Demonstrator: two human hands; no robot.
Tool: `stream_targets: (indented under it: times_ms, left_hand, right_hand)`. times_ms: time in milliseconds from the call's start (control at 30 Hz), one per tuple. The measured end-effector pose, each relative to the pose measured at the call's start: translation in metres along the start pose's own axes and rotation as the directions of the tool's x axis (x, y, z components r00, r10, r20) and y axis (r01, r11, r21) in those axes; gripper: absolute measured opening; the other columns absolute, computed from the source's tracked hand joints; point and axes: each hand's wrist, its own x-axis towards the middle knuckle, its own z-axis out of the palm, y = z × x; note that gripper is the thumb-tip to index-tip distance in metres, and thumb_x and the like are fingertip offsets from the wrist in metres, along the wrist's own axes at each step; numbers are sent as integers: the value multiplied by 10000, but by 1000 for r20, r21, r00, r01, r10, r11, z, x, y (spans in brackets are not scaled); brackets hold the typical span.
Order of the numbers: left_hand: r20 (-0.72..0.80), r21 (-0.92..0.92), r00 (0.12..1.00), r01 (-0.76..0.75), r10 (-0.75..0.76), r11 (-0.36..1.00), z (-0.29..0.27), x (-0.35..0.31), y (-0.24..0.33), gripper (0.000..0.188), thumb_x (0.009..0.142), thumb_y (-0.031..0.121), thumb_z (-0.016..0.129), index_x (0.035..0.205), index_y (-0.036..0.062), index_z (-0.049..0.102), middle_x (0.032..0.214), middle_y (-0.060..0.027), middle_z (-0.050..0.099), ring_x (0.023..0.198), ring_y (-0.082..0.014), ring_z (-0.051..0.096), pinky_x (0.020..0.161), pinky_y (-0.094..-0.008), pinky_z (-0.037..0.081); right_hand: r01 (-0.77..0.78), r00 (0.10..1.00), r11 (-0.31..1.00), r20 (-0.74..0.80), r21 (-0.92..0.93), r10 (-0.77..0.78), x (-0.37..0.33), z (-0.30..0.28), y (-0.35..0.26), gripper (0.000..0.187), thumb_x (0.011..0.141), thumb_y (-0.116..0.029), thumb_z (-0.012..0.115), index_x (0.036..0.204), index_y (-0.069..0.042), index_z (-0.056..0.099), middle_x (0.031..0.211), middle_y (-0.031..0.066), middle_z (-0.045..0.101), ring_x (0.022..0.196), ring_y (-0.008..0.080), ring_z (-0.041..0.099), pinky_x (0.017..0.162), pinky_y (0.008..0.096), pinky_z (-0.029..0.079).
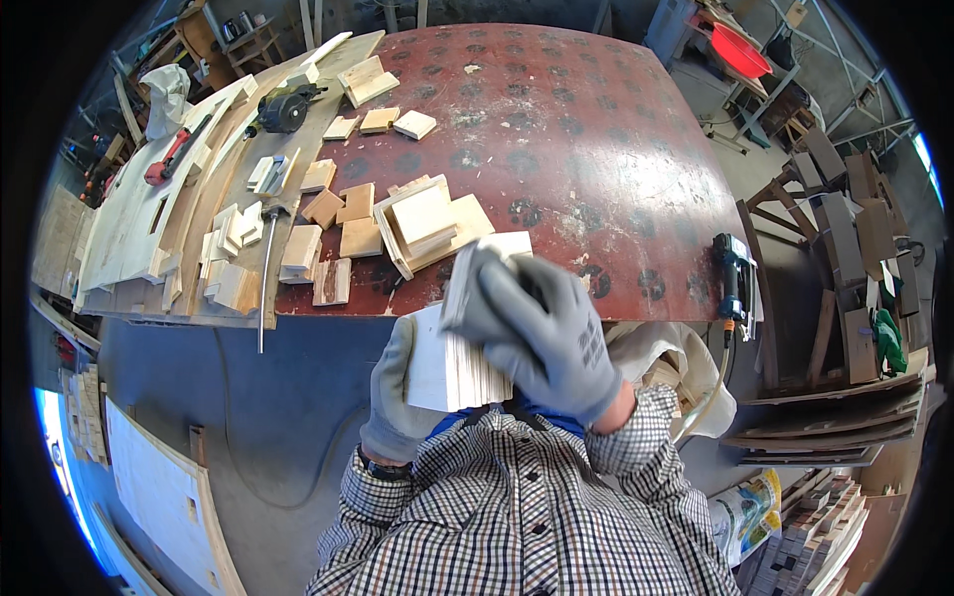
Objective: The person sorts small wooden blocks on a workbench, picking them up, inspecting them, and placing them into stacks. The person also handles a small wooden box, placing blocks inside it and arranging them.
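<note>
My left hand (390, 387), in a grey work glove, grips the left side of a pale wooden block (435, 368) in front of my chest. Fine lines run down its right face, like plywood layers or stacked thin boards; I cannot tell which. My right hand (556, 333), gloved too, is closed around a flat, grey-edged block (458, 290) at the upper right edge of the pale one. Motion smears this hand, and its palm side is hidden. Just beyond, a pile of wooden pieces (422, 217) lies on the dark red tabletop (636, 159).
Several small wood offcuts (360, 204) lie left of the pile. A hammer (270, 258) overhangs the front edge. Further left are a circular saw (286, 107) and a red-handled tool (169, 164). A nail gun (733, 278) with a hose rests at the table's right edge.
</note>
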Motion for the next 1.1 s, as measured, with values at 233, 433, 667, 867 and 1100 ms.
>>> stream_targets:
  times_ms: [233,433,667,867,1100]
  left_hand:
    - [45,-107,998,-47,52,993,-25,-12,-11,742,1113,506,472,1633,-5,329,1547,-205,539,1357,-289,614,1140,-441,522]
    - [82,214,984,-173,158,961,-11,-8,5,906,997,427,706,1659,15,246,1498,-193,543,1405,-269,556,1167,-424,482]
    - [25,403,966,-247,259,881,-12,-8,11,1141,837,486,876,1632,-44,253,1469,-193,516,1344,-272,573,1128,-420,490]
    - [368,784,855,-497,366,372,-22,-9,18,1165,809,620,879,1589,-62,345,1417,-232,530,1257,-317,600,1069,-453,506]
    - [316,799,844,-483,433,358,-18,-11,17,1188,789,660,876,1561,-86,367,1397,-229,545,1240,-321,603,1055,-450,508]
  right_hand:
    - [-456,842,637,68,622,536,-16,-3,27,656,1073,-345,635,1597,2,445,1383,200,591,1269,290,596,1104,379,444]
    - [-498,866,668,277,553,416,-11,-19,-5,728,1065,-419,617,1619,3,407,1390,229,555,1300,330,591,1113,419,462]
    - [-134,982,887,178,441,60,-10,-26,-19,732,987,-384,702,1588,-34,476,1322,263,577,1175,399,611,1049,444,493]
    - [-511,854,840,220,182,472,-29,8,33,675,1025,-382,662,1587,-54,482,1290,257,591,1144,408,628,1019,457,509]
    - [-358,931,775,260,521,255,-11,-21,4,692,1018,-374,664,1595,-45,473,1336,258,580,1196,411,608,1047,467,493]
